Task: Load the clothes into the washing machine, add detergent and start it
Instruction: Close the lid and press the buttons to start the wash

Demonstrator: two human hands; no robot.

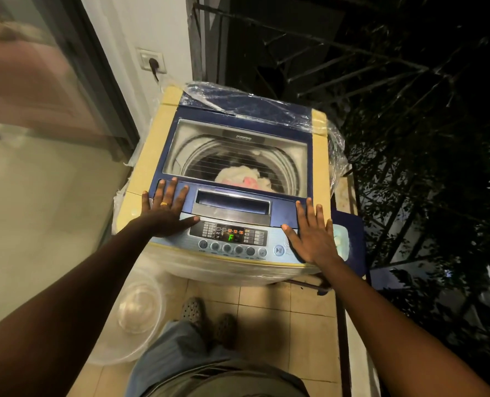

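A top-loading washing machine (152, 156) with a cream body and a blue lid stands in front of me. Its glass lid (238, 144) is down, and white and pink clothes (242, 177) show through it in the drum. The control panel (229, 236) is lit, with a green "F" on its display. My left hand (165, 209) lies flat on the lid's front left corner, fingers spread. My right hand (314, 234) lies flat on the front right, beside the start/pause button (278, 250). Neither hand holds anything.
A clear plastic basin (139, 308) sits on the tiled floor to the left of my feet. Plastic wrap (335, 144) hangs around the machine's back and right side. A plugged wall socket (152, 63) is behind it. A dark railing (381, 81) and foliage lie to the right.
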